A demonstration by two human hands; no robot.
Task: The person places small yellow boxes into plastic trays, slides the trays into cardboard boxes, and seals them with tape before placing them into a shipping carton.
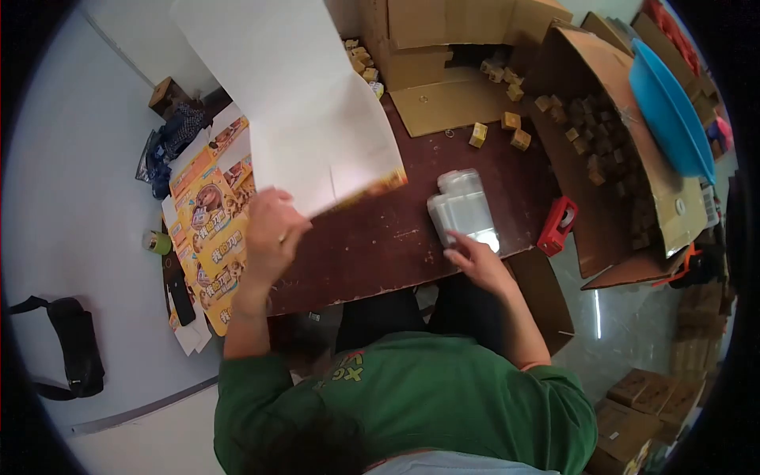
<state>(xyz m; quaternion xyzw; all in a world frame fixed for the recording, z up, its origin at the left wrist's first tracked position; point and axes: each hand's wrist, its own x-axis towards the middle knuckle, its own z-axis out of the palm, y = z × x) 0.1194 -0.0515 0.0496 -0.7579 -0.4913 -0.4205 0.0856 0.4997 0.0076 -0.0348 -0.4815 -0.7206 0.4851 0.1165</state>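
My left hand (275,229) is closed on the near-left corner of a large cardboard sheet (317,134). Its plain white side faces me, and a strip of orange print shows along the near edge. The sheet stands bent upward, its upper part rising toward the top of the view. My right hand (480,263) has its fingers apart at the near edge of some clear plastic packaging (463,207) on the dark red table (364,253). The fingertips seem to touch the plastic, but it is not gripped.
Orange printed sheets (214,237) lie piled on the left. A red tape dispenser (558,226) sits at the table's right edge. Small yellow boxes (478,135) are scattered at the back. An open carton (586,71) on the right holds many more, beside a blue basin (669,111).
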